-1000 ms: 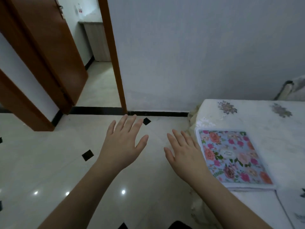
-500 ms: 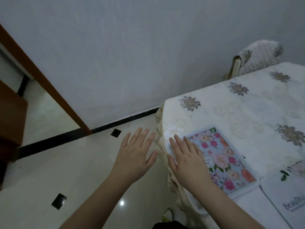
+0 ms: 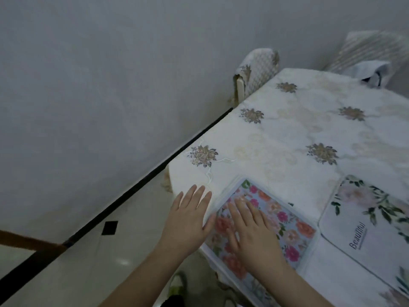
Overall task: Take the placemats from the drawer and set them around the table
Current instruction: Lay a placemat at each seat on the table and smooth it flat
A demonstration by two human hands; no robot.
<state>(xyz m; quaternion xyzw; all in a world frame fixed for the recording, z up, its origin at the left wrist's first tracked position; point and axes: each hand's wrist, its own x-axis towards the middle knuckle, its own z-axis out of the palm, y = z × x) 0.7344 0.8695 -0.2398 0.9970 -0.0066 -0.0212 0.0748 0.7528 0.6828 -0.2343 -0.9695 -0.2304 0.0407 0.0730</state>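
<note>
grey wall above a pale tiled floor with a dark skirting line; at right, a table under a cream cloth with embroidered flowers, and two draped chairs at its far side. the pink mat (blue ground, pink and orange flowers) lies flat at the near corner of the table, its long edge running along the table edge. the white mat, printed with leaves and a word, lies flat just beside it to the right, partly cut off by the frame. the right hand lies palm down on the pink mat, fingers straight and slightly spread, gripping nothing. the left hand is flat and unclenched at the table corner, thumb at the mat's left edge; whether the palm rests on the cloth or hovers above it cannot be told from this angle. progress, as a judgement: two mats are out of the drawer and placed along the near side, and the pink one appears to be in a final smoothing or squaring. the far side of the table carries no mat, so further places likely remain; the drawer is out of view.
</note>
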